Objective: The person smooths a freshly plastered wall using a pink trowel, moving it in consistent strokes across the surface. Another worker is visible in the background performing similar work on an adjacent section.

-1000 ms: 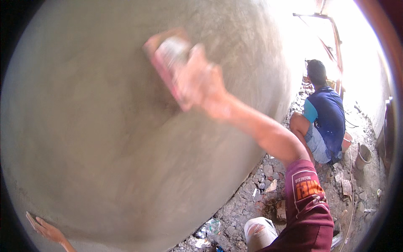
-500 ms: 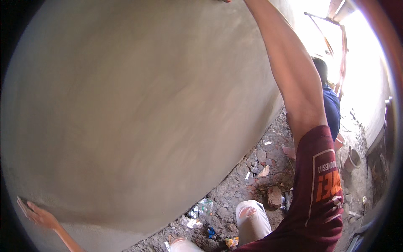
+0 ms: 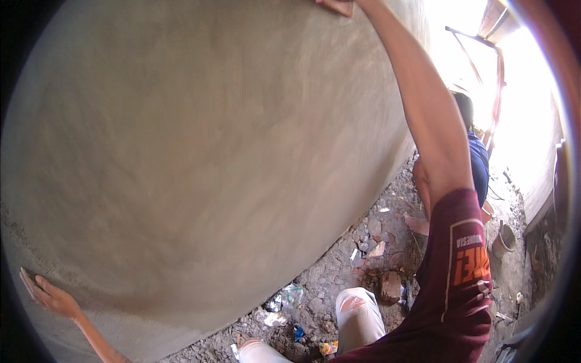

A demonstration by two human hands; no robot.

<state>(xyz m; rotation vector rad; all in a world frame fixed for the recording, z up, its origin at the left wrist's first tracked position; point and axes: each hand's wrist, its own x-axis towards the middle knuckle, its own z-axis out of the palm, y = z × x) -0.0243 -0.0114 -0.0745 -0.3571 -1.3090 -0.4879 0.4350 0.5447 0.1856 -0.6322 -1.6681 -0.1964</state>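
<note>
A smooth, grey-brown plastered wall (image 3: 212, 151) fills most of the view. At the lower left, my left hand (image 3: 53, 297) rests against this wall with its fingers stretched out and the thumb apart, holding nothing. My right arm reaches up to the wall's upper part in a dark red sleeve. Only a bit of my right hand (image 3: 340, 6) shows at the top edge, close to the wall. Its fingers are mostly cut off, so whether it holds anything is hidden.
Rubble-strewn ground (image 3: 315, 290) runs along the wall's foot, with a brick (image 3: 391, 285), plastic litter (image 3: 285, 297) and a blue scrap (image 3: 298, 332). Beyond my right arm a person in blue (image 3: 478, 160) crouches. A bucket (image 3: 503, 240) stands at the right, near a wooden frame (image 3: 498, 78).
My right hand has come slightly lower, so more of it shows at the top edge. The left hand has shifted a little up and left in view. The crouching person's leg shows more.
</note>
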